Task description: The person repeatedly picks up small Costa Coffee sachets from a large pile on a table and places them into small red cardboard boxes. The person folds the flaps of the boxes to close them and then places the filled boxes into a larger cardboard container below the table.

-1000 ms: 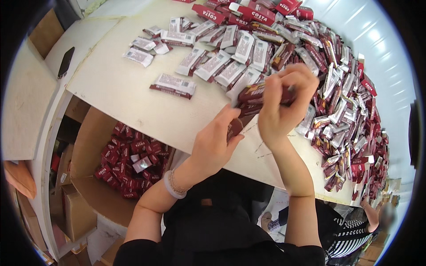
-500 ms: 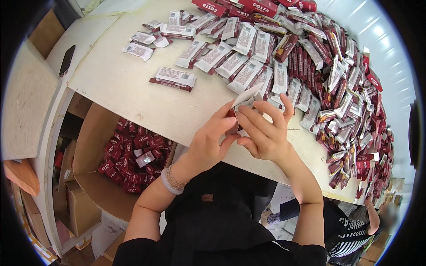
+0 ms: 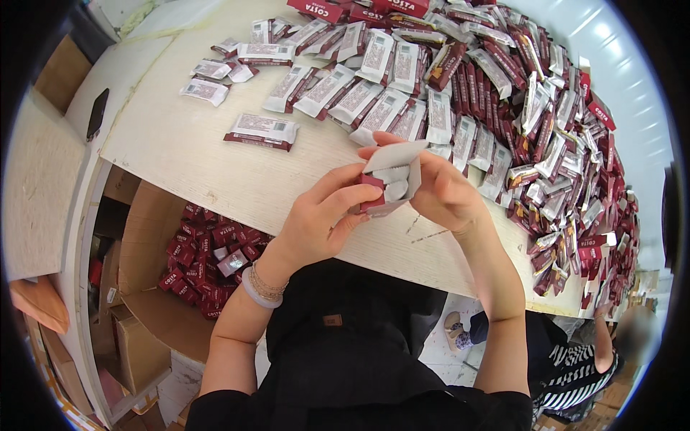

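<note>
Between my hands is a small red carton [image 3: 369,192] with pale inner flaps raised and white-wrapped items [image 3: 395,184] packed inside. My left hand [image 3: 329,208] grips its left side, thumb pressed on the red flap. My right hand [image 3: 445,192] is closed round the right side, some fingers reaching behind the raised back flap, partly hidden. Just beyond them, rows of white and maroon wrapped bars [image 3: 382,108] lie on the pale worktable [image 3: 180,136], with one pair of bars [image 3: 261,129] apart toward the left.
A large heap of bars and red boxes [image 3: 546,158] covers the right side. Below the left edge, a cardboard carton [image 3: 151,302] holds several red boxes. A black phone [image 3: 98,113] lies at the left. A co-worker in striped clothing [image 3: 575,373] is at the lower right.
My hands have gone from gripping maroon bars and a carton to holding the filled carton upright, flaps raised. My right fingers have moved from the carton's opening to its back and right side.
</note>
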Tool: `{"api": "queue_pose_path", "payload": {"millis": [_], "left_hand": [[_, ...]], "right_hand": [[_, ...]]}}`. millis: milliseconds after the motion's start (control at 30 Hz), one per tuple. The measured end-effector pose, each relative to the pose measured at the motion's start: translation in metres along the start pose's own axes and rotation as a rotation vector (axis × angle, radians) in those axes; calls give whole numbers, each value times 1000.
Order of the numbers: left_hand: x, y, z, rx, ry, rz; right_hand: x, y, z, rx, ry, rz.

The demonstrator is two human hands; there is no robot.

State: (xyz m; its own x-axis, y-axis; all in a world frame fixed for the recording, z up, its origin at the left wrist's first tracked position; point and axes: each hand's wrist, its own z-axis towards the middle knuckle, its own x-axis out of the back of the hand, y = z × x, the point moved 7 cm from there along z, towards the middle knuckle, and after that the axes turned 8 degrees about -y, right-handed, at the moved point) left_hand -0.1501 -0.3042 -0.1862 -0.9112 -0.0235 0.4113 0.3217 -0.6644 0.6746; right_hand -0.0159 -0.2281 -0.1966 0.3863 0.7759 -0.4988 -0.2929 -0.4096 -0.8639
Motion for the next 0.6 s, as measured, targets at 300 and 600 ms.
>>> {"api": "queue_pose_path", "payload": {"millis": [300,600], "left_hand": [[2,-12,1,29,-49,-23],[-15,-46,-25,196,68,-433]], "right_hand": [[-22,-27,5,160,-165,-973],[-45,-19,-19,493,129,-1401]]}}
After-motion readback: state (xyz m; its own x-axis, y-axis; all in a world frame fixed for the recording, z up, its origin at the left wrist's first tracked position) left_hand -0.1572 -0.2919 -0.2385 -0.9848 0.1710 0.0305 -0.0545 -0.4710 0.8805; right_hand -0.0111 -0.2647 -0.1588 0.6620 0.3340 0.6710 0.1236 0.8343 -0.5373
